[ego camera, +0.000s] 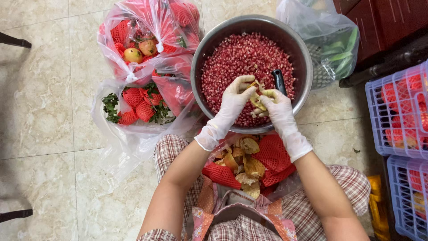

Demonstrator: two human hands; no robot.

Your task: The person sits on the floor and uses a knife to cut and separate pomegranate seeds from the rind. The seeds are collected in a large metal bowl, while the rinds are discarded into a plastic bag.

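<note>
A steel bowl (206, 49) full of red pomegranate seeds (240, 58) stands on the tiled floor in front of me. Both my hands wear white gloves and meet over its near side. My left hand (234, 99) and my right hand (276, 107) together grip a yellowish piece of pomegranate peel (257, 101). A black knife handle (279, 80) sticks up past my right hand's fingers; which fingers hold it I cannot tell. In my lap lies a heap of peel scraps (247, 167) and red foam nets (273, 154).
Clear plastic bags (133, 62) at the left hold pomegranates in red foam nets with leaves. A bag with green things (339, 49) sits at the bowl's right. Purple plastic crates (399, 116) with netted fruit stand at the right edge. A dark furniture leg (383, 67) crosses behind them.
</note>
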